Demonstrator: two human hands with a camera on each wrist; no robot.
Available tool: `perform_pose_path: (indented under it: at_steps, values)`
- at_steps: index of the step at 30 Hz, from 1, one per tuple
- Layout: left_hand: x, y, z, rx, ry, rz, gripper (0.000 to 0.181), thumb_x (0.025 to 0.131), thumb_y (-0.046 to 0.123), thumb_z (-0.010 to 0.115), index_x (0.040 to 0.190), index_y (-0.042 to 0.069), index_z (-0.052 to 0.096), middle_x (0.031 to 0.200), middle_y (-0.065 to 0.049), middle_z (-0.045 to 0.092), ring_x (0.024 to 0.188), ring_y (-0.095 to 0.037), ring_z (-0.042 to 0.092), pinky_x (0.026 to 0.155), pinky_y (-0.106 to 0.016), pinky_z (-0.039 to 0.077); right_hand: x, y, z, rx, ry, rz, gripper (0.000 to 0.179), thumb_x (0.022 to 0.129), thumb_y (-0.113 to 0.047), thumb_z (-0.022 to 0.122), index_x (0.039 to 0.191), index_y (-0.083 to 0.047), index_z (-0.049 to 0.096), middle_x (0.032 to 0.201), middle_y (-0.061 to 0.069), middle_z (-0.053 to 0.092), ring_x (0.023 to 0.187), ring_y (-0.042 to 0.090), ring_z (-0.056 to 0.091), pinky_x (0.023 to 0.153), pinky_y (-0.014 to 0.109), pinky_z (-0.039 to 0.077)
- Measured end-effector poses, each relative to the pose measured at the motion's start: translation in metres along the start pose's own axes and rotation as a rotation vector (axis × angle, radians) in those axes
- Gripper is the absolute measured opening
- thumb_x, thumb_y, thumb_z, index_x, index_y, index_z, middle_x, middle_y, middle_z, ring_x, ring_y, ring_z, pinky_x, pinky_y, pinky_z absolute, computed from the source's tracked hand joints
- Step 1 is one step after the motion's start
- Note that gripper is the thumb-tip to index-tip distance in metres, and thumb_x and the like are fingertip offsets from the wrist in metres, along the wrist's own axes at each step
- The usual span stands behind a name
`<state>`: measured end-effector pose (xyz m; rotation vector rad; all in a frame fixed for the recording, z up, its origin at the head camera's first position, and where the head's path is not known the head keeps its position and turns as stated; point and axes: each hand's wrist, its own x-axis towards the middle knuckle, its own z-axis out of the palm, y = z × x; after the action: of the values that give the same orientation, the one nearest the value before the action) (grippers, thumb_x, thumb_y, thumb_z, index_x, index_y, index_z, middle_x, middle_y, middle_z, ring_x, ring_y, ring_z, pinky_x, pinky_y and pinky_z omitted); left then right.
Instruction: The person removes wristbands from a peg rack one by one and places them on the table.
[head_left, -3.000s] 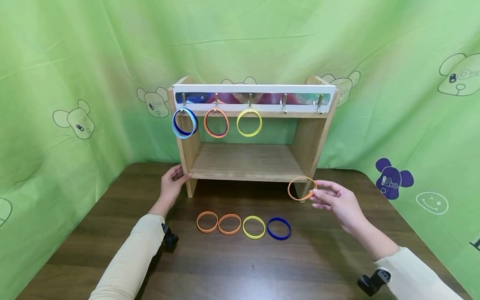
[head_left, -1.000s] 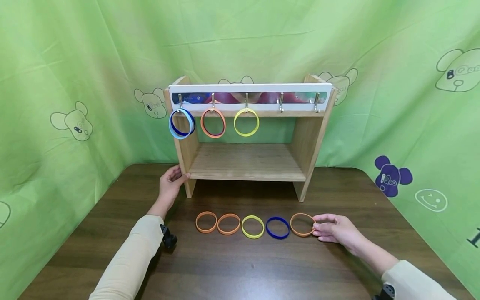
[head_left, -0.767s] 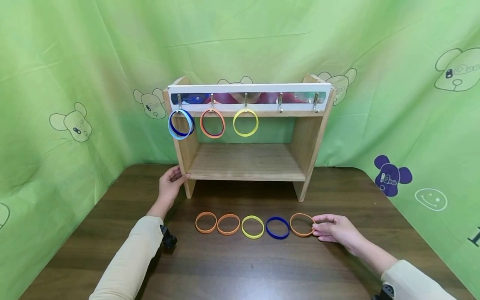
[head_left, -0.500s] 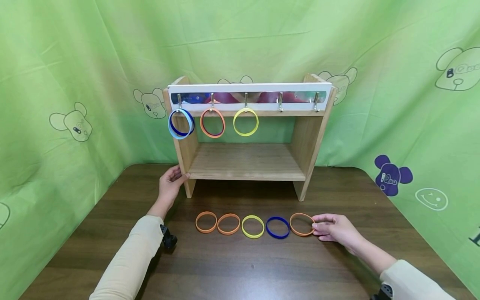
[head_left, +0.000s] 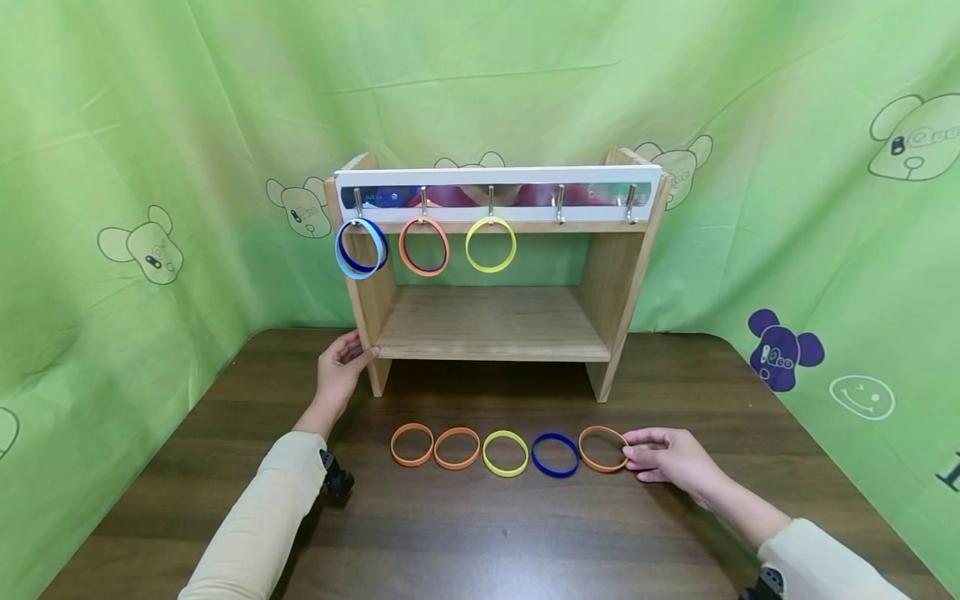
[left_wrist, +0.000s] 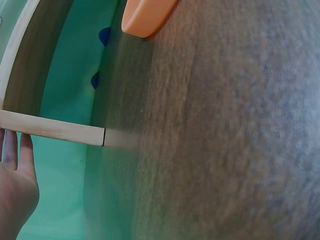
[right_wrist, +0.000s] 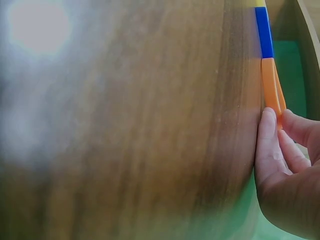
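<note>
My left hand [head_left: 339, 377] grips the left side panel of a wooden shelf [head_left: 491, 325], thumb at the front edge. In the left wrist view its fingers touch the panel [left_wrist: 55, 129]. On the table, my right hand [head_left: 675, 462] pinches the right rim of an orange wristband [head_left: 597, 468], thumb and fingers on it. That band ends a row: an orange wristband [head_left: 412, 462], a second orange wristband [head_left: 457, 466], a yellow wristband [head_left: 506, 473] and a dark blue wristband [head_left: 556, 473]. In the right wrist view the pinched band [right_wrist: 270, 82] meets the blue one [right_wrist: 264, 32].
A white-framed hook rail [head_left: 525, 173] crosses the shelf's top. A light blue band [head_left: 339, 257] and dark blue band hang on the left hook, an orange band [head_left: 403, 248] with a darker one behind on another, a yellow band [head_left: 468, 250] on the middle. Green curtain [head_left: 480, 75] surrounds the table.
The right hand has brought the orange wristband down from in front of the shelf's right leg to the row's right end. Over the last second it keeps its pinch; the left hand stays put.
</note>
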<state>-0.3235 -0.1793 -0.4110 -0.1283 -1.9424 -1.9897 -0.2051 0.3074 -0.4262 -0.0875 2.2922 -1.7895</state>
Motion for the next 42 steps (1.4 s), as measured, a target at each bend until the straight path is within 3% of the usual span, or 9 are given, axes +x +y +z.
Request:
perform_pose_path:
  at_steps: [14,22,28,33,42]
  values:
    - [0.002,0.002,0.000,-0.007,-0.016,-0.039,0.043,0.090,0.001,0.069,0.130,-0.003,0.056,0.128,-0.022,0.057,0.104,-0.011,0.058,0.084,-0.021,0.051,0.001,-0.001,-0.001,-0.011,0.020,0.012,0.043,0.092,-0.004,0.065,0.121,0.023,0.049,0.094,0.014,0.070,0.082,0.017,0.069,0.070,0.034,0.058]
    - [-0.014,0.029,0.005,0.020,-0.043,-0.017,0.040,0.090,-0.003,0.065,0.129,-0.009,0.055,0.126,-0.027,0.056,0.098,-0.007,0.057,0.081,-0.019,0.051,0.002,-0.010,-0.005,-0.008,0.046,-0.006,0.043,0.093,-0.005,0.064,0.123,0.022,0.049,0.097,0.014,0.070,0.081,0.018,0.069,0.070,0.035,0.058]
    - [-0.014,0.027,0.004,0.003,-0.030,-0.023,0.039,0.090,-0.004,0.065,0.128,-0.009,0.056,0.125,-0.026,0.057,0.098,-0.007,0.058,0.081,-0.020,0.051,0.005,-0.021,-0.005,0.017,0.062,-0.051,0.041,0.092,-0.006,0.066,0.121,0.019,0.052,0.103,0.014,0.069,0.087,0.021,0.069,0.074,0.036,0.058]
    - [-0.014,0.026,0.004,-0.002,-0.029,-0.012,0.040,0.090,-0.004,0.066,0.128,-0.009,0.056,0.123,-0.024,0.058,0.097,-0.006,0.059,0.082,-0.020,0.051,0.011,-0.032,-0.003,0.052,0.060,-0.111,0.030,0.093,-0.006,0.065,0.118,0.011,0.060,0.098,0.008,0.070,0.089,0.020,0.069,0.076,0.036,0.057]
    - [-0.014,0.027,0.003,-0.010,-0.028,-0.003,0.039,0.089,-0.005,0.066,0.127,-0.009,0.057,0.118,-0.020,0.060,0.096,-0.006,0.059,0.081,-0.020,0.051,0.025,-0.062,0.016,0.063,0.123,-0.244,0.035,0.094,-0.007,0.065,0.121,0.013,0.056,0.095,0.002,0.070,0.083,0.013,0.069,0.075,0.035,0.057]
